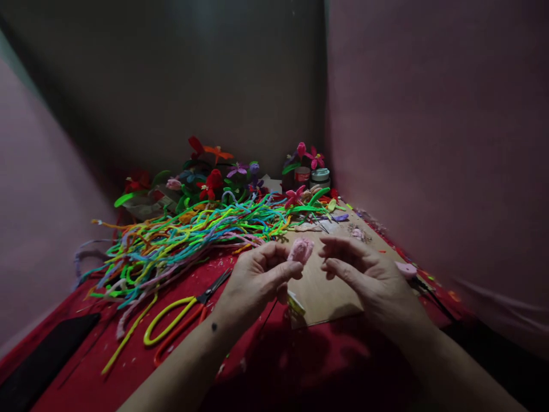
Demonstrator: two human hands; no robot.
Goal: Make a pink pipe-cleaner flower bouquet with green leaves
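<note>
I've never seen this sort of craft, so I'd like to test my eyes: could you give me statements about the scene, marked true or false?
1. The left hand holds a pink fuzzy bud. True.
2. The right hand also touches the bud. False: a gap separates them.
3. The scissors have two blue handles. False: one is yellow, the other orange-red.
4. A many-coloured pile of fuzzy stems lies left of the board. True.
5. The cloth is white. False: it is red.

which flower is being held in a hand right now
The pale pink, bud-like flower, held in the fingers of the left hand; the other flowers are farther back, beyond both hands.
</note>
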